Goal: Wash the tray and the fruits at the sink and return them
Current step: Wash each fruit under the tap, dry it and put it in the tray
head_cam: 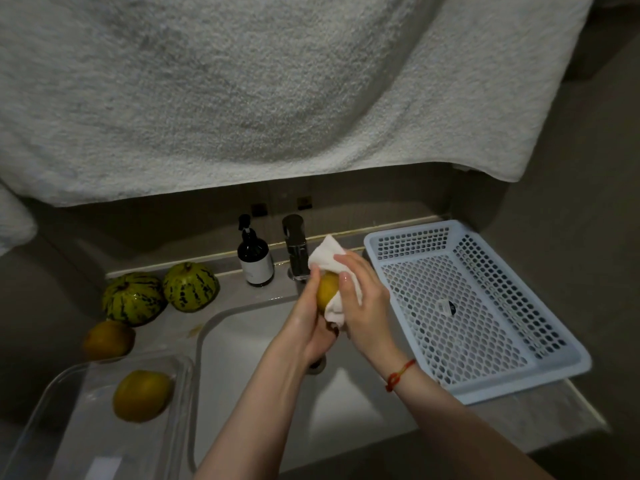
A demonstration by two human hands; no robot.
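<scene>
Over the white sink (346, 393), my left hand (311, 320) grips a yellow fruit (327, 289) from the left. My right hand (362, 299) presses a white cloth (327, 252) against the fruit's right side. A clear plastic tray (86, 434) stands at the lower left with one orange-yellow fruit (142, 394) in it. Another orange-yellow fruit (108, 340) lies on the counter behind the tray. Two green striped melons (133, 297) (191, 286) sit further back on the counter.
A pale blue perforated basket (485, 306) stands right of the sink with a small dark item inside. A dark pump bottle (254, 258) and a chrome tap (296, 247) stand behind the sink. A large white towel (242, 81) hangs overhead.
</scene>
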